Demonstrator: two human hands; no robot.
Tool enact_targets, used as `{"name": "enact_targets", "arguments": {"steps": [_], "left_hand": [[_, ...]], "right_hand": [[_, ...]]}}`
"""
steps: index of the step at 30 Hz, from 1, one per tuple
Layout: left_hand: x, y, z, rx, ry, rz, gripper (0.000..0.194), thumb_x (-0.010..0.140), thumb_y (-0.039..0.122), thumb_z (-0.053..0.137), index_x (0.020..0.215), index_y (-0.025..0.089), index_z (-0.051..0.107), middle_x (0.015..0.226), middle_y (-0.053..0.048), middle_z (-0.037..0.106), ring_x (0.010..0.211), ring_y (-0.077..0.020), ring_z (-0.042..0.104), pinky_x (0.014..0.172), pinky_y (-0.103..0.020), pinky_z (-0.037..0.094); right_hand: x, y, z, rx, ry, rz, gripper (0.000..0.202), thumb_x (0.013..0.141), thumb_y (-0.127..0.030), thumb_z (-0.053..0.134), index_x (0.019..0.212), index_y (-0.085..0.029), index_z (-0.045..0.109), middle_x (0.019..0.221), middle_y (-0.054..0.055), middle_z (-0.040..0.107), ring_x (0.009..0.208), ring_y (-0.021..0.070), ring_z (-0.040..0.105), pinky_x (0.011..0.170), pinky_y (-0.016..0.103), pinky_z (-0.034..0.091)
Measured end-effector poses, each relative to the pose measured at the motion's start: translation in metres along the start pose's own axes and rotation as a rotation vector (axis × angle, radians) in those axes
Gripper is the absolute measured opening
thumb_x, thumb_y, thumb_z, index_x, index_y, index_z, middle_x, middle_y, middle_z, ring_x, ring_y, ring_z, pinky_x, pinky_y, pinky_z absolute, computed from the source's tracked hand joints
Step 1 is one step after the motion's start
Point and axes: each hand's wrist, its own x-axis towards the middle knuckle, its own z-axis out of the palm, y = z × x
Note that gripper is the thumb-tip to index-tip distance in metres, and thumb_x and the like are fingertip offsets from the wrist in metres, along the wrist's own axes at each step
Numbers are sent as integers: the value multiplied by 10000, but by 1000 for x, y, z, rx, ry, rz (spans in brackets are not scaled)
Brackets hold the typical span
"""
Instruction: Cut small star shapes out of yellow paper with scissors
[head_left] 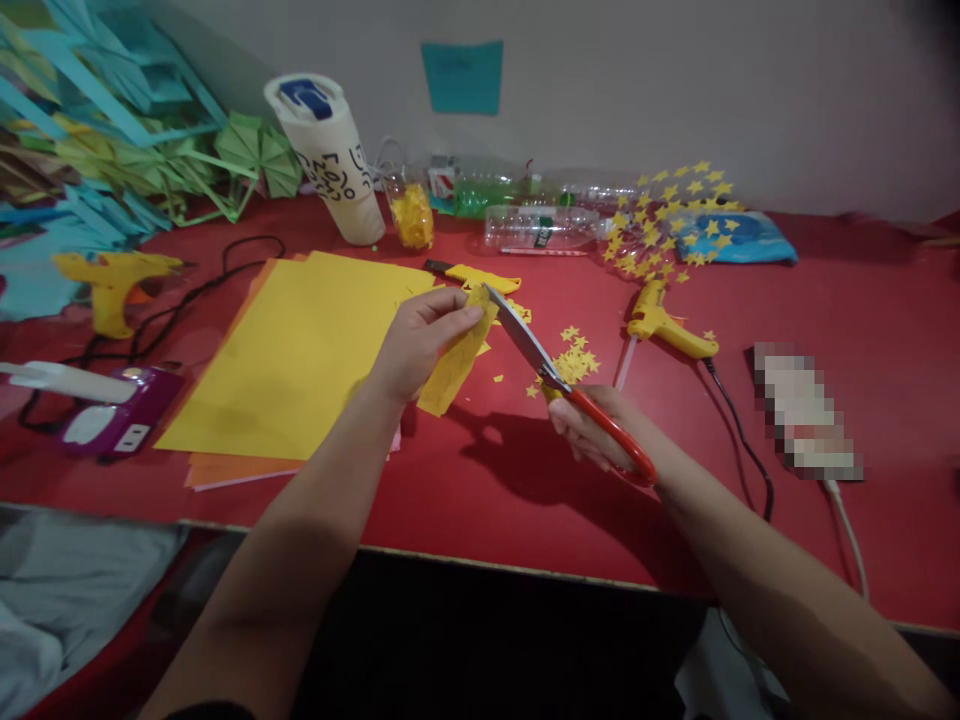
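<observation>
Your left hand (416, 345) and right hand (592, 430) are showing bare. Your left forearm (300, 540) and right forearm (772, 570) are tapering smoothly toward slim, uncovered wrists. Below the worktop's (457, 490) front edge, a curved black band (210, 711) is crossing your left arm; whether it's forming a sleeve hem is staying unclear, cropped by the view.

1. Bare left hand (420, 340): thumb (466, 318) and forefinger (445, 301) meeting in a pinch.
2. Bare right hand (592, 420): fingers (583, 447) curled tight, right of the left hand.
3. Bare forearms (300, 540) slant inward toward both hands.
</observation>
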Motion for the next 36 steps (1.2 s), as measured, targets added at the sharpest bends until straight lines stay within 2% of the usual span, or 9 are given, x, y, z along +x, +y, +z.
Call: {"name": "enact_targets", "arguments": {"steps": [5, 7, 11, 17, 23, 26, 29, 36], "left_hand": [[2, 2, -2, -12, -37, -6, 154, 702, 274, 675, 652, 177, 566, 654, 8, 613, 615, -100, 595, 603, -239, 490], [2, 3, -2, -6, -58, -13, 120, 725, 275, 653, 695, 183, 582, 622, 11, 612, 583, -107, 605, 595, -247, 501], [1, 5, -1, 91, -23, -22, 84, 743, 269, 629, 735, 187, 612, 534, 41, 541, 442, -71, 491, 471, -214, 426], [0, 6, 2, 129, 85, 18, 92, 716, 260, 650, 698, 172, 636, 642, 32, 583, 576, -64, 502, 550, -189, 419], [-1, 8, 2, 125, 90, 30, 104, 696, 267, 653, 675, 165, 645, 624, 35, 560, 569, -60, 462, 557, -195, 389], [-1, 9, 3, 142, 95, 44, 94, 692, 254, 637, 663, 165, 648, 614, 31, 558, 574, -66, 458, 558, -197, 384], [-1, 9, 3, 149, 90, 47, 92, 687, 243, 624, 639, 166, 641, 587, 30, 537, 571, -69, 452, 545, -197, 373], [-1, 9, 3, 129, 96, 27, 82, 670, 229, 621, 614, 169, 615, 525, 50, 442, 492, -47, 350, 477, -192, 307]], "right_hand": [[1, 0, -1, -38, 5, 7, 609, 638, -822, 560, 582, -227, 444, 344, -91, 371, 285, 67, 368, 373, 251, 371], [2, 1, -1, -38, -2, 5, 620, 630, -835, 552, 579, -228, 440, 342, -90, 370, 277, 69, 368, 355, 245, 354], [5, 5, -1, -38, -5, 16, 615, 635, -833, 543, 578, -230, 438, 336, -100, 347, 254, 65, 342, 339, 244, 349], [4, 5, -1, -29, -12, 13, 536, 705, -741, 566, 599, -227, 457, 341, -104, 357, 265, 61, 348, 401, 258, 407], [6, 14, -2, -88, -30, -27, 530, 733, -742, 528, 618, -227, 471, 343, -97, 374, 278, 70, 367, 427, 268, 429], [6, 16, -3, -106, -37, -56, 534, 731, -743, 523, 613, -227, 452, 373, -78, 405, 313, 74, 388, 397, 246, 390], [5, 15, -3, -128, -43, -54, 526, 734, -725, 535, 607, -222, 443, 413, -59, 444, 331, 71, 399, 365, 227, 342], [5, 9, -2, -125, -50, -41, 581, 701, -789, 503, 594, -218, 484, 365, -58, 444, 298, 83, 430, 349, 234, 361]]}}
